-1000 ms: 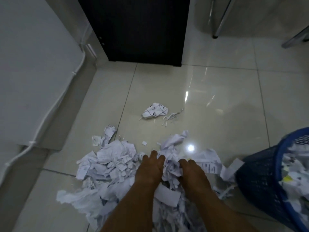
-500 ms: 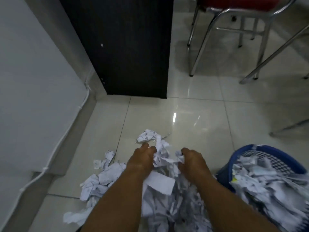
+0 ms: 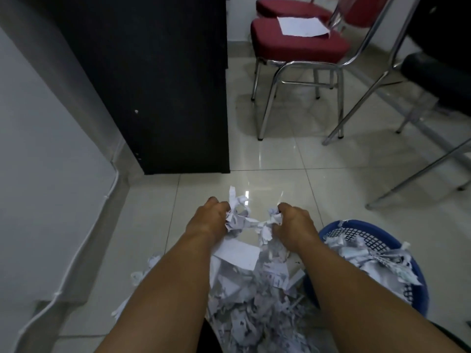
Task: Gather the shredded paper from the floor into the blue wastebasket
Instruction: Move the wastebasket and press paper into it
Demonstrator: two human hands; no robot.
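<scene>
An office: beside a dark cabinet (image 3: 158, 80) stand red padded chairs (image 3: 298, 44) on chrome legs, over glossy pale tiled floor (image 3: 293, 154), near shredded paper (image 3: 254, 301).

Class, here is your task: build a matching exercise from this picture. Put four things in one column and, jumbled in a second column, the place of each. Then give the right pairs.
Things
1. blue wastebasket
2. white sheet
3. black cabinet
4. bunch of shreds

Places
A. on the seat of the red chair
B. gripped by the left hand and the right hand
C. beyond the hands, left of the chair
D. at the right, part-filled with paper

Pairs: 1-D, 2-A, 3-C, 4-B
</scene>
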